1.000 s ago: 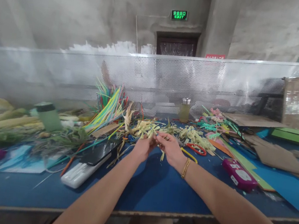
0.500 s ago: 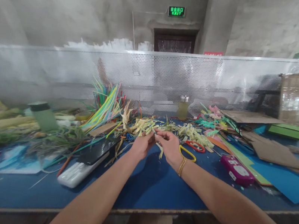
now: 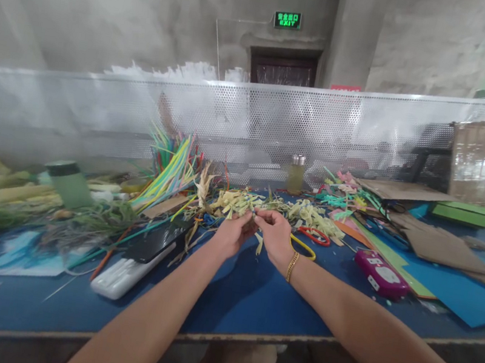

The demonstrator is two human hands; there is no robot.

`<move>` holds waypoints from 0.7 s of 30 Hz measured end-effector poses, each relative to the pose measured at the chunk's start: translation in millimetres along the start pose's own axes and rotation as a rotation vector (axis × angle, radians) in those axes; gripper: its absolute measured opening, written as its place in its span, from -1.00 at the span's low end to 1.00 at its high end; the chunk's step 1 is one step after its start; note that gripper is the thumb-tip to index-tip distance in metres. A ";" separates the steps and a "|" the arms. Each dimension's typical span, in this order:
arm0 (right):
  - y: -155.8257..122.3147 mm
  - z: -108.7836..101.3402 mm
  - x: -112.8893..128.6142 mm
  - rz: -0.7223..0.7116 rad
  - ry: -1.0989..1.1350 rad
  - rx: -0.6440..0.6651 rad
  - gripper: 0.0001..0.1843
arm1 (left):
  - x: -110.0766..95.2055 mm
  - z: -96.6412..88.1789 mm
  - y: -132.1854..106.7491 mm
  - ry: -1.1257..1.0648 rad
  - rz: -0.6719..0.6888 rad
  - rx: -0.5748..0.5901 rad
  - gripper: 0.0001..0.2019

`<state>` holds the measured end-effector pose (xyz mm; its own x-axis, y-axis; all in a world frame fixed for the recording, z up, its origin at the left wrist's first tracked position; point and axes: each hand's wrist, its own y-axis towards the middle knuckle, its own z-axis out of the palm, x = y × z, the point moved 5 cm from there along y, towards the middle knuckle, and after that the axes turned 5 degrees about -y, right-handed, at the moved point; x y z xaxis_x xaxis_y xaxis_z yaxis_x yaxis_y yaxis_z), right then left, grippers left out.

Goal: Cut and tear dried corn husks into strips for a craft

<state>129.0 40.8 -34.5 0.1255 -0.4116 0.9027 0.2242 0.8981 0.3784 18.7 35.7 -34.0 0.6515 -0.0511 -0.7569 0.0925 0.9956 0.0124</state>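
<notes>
Surface: blue surface (image 3: pixel 245 305) filled the lower frame, its front edge running across the bottom.
Left hand: left hand (image 3: pixel 229 236) sat just left of centre, fingers (image 3: pixel 249 222) clenched in a pinch on a pale yellow strip (image 3: pixel 259 243).
Right hand: right hand (image 3: pixel 277 236) met it from the right, fingertips touching the left's and grasping the same strip; a gold bracelet (image 3: pixel 291 267) circled the wrist.
Strip: it was at frame centre, hanging between the two hands just above the surface.
Lower left: white case (image 3: pixel 119 277) lay with a black slab (image 3: pixel 159 242) resting on its far end.
Right of the hands: yellow-handled scissors (image 3: pixel 304 248) and red-handled scissors (image 3: pixel 314 236) lay close by; a magenta box (image 3: pixel 379 275) lay farther right.
Behind the hands: heap of pale shreds (image 3: pixel 310 217).
Left of the heap: fan of coloured strips (image 3: pixel 170 170), green jar (image 3: pixel 68 183).
Far edge: small bottle (image 3: pixel 296 174) stood against a perforated metal screen (image 3: pixel 280 120).
Top centre: green exit sign (image 3: pixel 287 20).
</notes>
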 end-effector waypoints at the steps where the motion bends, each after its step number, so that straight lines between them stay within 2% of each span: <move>1: -0.1 -0.6 0.1 0.012 0.001 -0.011 -0.81 | 0.8 0.7 0.1 -0.001 -0.008 0.007 -0.89; 5: -1.0 -2.4 0.5 0.048 -0.018 -0.043 -0.78 | 4.3 -0.4 2.2 0.019 -0.034 0.009 -0.86; 13: 4.7 -2.1 -5.7 -0.005 -0.163 0.047 -0.77 | 6.9 -11.4 10.5 0.035 -0.032 -0.038 -0.82; 17: 8.6 -0.1 -9.2 -0.043 -0.302 0.106 -0.85 | 10.8 -12.4 11.5 0.030 -0.065 -0.064 -0.86; 19: 9.5 2.6 -11.6 -0.017 -0.342 0.139 -0.88 | 11.4 -12.4 10.8 0.024 -0.068 -0.089 -0.87; 21: 10.6 3.0 -12.6 0.029 -0.339 0.113 -0.88 | 10.5 -12.8 10.2 0.015 -0.071 -0.112 -0.89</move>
<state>126.9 56.1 -41.3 -0.2020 -0.3279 0.9229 0.1145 0.9279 0.3547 16.8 46.3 -50.2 0.6350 -0.1215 -0.7629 0.0531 0.9921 -0.1138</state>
